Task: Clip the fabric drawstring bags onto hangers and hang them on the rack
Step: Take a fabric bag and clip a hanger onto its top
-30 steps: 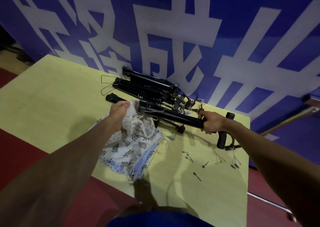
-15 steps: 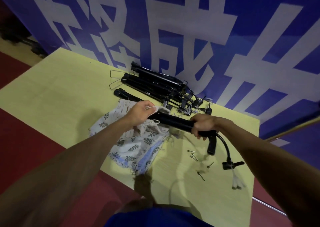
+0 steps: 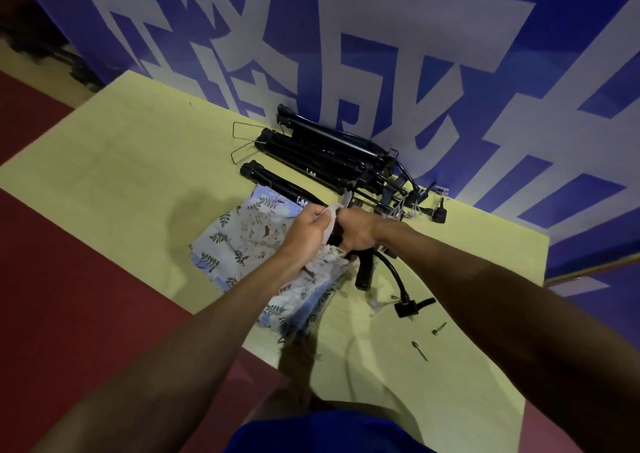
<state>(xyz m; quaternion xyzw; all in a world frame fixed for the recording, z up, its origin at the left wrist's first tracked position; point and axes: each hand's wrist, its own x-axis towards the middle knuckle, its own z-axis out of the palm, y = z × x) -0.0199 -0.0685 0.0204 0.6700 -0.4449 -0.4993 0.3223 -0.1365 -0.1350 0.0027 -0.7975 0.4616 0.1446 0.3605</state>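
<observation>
Blue wall covering (image 3: 433, 82) printed with large pale-grey characters fills the background and is met directly by the far edge of a pale yellow-green worktop (image 3: 131, 161). Dark red floor (image 3: 62, 279) is seen to the left of the worktop and below its near edge. Lighting is dim, and soft shadows of the arms are cast on the worktop surface.

A pile of black clip hangers (image 3: 322, 151) is laid against the wall at the back of the worktop, with thin wire hooks projecting to its left. A heap of leaf-printed fabric drawstring bags (image 3: 239, 241) is spread near the worktop's middle, reaching its near edge.

The 2 hands are brought together just above the bags. The left hand (image 3: 308, 232) is closed in a pinching grip on a pale edge of 1 bag, which is lifted off the heap. The right hand (image 3: 358, 231) is closed in a full grip around a black hanger (image 3: 365, 269), whose lower end and curved black hook (image 3: 394, 272) are seen below the fist. Whether the bag edge is already caught in a clip cannot be told, since the hands hide it.

A loose black clip (image 3: 410, 307) and 2 small metal pins (image 3: 419, 350) are scattered on the bare worktop to the right. A blue garment (image 3: 322, 432) is visible at the bottom edge.
</observation>
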